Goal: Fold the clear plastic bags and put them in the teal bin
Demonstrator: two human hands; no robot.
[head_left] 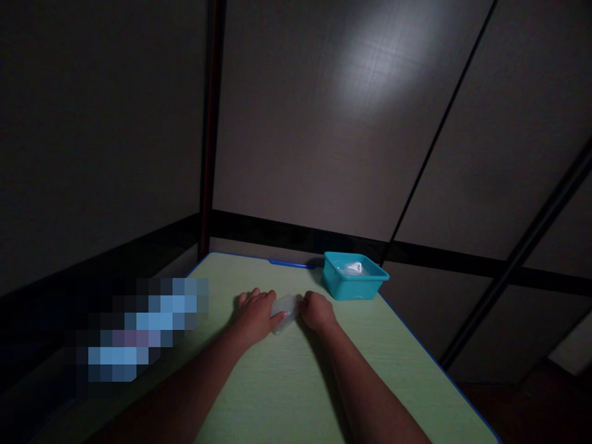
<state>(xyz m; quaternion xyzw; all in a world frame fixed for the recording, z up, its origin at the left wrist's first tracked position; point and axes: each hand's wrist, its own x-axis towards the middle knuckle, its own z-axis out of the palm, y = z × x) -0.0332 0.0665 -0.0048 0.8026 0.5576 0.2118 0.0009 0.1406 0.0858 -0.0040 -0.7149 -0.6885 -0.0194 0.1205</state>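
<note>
On the light green table lies a small translucent plastic bag [285,312], between my two hands. My left hand [257,316] rests at its left side, palm down with the fingers spread, and the thumb lies on the plastic. Closed in a pinch, my right hand [317,310] grips the bag's right edge. Whatever may be inside the bag is too faint to make out.
A turquoise plastic basket [354,287] stands at the table's far right edge, with clear plastic packaging [355,268] inside. The green table [277,394] has a blue rim. Behind it rises a panelled wall [305,154]. A pixelated patch covers the left side.
</note>
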